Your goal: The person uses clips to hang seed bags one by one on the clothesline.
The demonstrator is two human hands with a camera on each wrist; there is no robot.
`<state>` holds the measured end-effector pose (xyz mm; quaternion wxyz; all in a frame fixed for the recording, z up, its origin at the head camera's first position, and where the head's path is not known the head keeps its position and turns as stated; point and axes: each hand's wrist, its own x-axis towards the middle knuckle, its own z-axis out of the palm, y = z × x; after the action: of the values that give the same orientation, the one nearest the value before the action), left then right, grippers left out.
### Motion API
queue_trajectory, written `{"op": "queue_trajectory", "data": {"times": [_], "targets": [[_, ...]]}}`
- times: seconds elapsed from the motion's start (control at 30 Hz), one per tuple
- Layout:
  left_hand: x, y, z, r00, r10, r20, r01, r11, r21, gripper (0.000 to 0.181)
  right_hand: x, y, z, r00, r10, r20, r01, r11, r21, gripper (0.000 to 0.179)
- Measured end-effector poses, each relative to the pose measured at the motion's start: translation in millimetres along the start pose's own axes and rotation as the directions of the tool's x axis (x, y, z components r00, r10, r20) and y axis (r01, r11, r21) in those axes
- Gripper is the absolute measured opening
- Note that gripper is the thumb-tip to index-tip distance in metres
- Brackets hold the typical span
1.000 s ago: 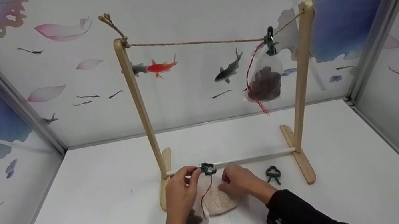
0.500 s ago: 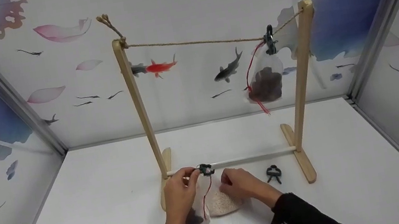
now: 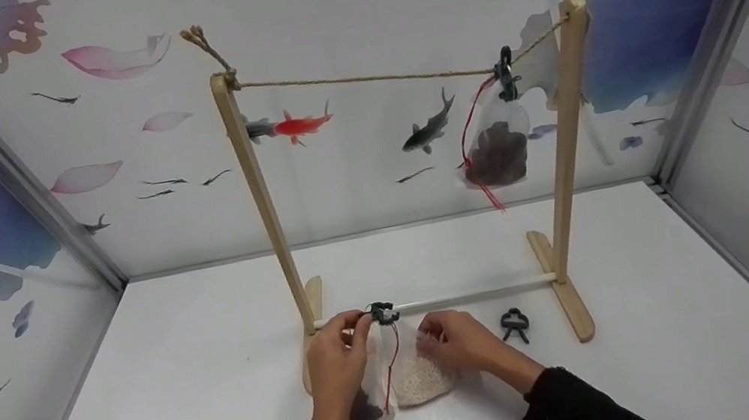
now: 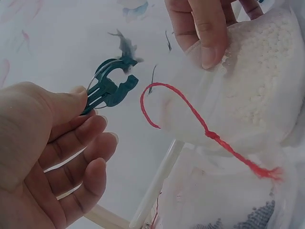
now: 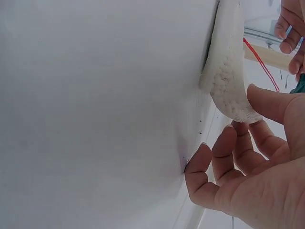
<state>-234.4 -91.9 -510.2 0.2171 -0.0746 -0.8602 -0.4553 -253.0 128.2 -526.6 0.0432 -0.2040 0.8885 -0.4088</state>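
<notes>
My left hand (image 3: 339, 359) pinches the handles of a dark green spring clip (image 4: 112, 88) between thumb and fingers. The clip's jaws stand apart with nothing between them, pointing toward a white mesh pouch (image 3: 421, 380) of cream-coloured grains. With thumb and fingertips my right hand (image 3: 459, 340) pinches the pouch's edge, seen closely in the right wrist view. A knotted red cord (image 4: 209, 133) trails from the pouches. Beside the pale pouch, partly behind my left wrist, lies another pouch (image 3: 365, 409) with dark contents.
A wooden frame (image 3: 262, 206) stands behind my hands, with a sagging rope (image 3: 360, 78) across its top and a white rod (image 3: 476, 293) below. A dark-filled pouch (image 3: 498, 155) hangs from the rope by a clip (image 3: 506, 74). Another clip (image 3: 514, 323) lies on the table, right.
My right hand has shifted slightly right, and the pale pouch has moved a little right with it. The clip in my left hand has turned and moved slightly left.
</notes>
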Motion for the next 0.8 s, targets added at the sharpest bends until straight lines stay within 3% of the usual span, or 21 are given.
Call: {"op": "queue_trajectory", "data": {"times": [0.17,0.4,0.63,0.8], "targets": [[0.9,-1.2,0.2,0.999,-0.001,-0.038,0.002,1.0,0.015,0.013,-1.1,1,-4,0.999,0.043,0.007,-0.043,0.999,0.033,0.014],[-0.2,0.5,0.3,0.999,0.0,-0.048,0.0,1.0,-0.004,0.014,-5.8,2,-11,0.999,0.027,0.035,-0.029,0.996,0.079,0.017],[1.2,4.4,1.0,0.994,0.06,-0.088,-0.059,0.998,0.018,0.017,-10.4,2,-17,0.999,0.031,-0.012,-0.029,0.993,0.116,0.015],[2.9,5.8,-0.5,0.987,0.074,-0.145,-0.077,0.997,-0.016,0.014,-9.5,1,-22,0.999,-0.017,-0.039,0.022,0.991,0.129,0.013]]}}
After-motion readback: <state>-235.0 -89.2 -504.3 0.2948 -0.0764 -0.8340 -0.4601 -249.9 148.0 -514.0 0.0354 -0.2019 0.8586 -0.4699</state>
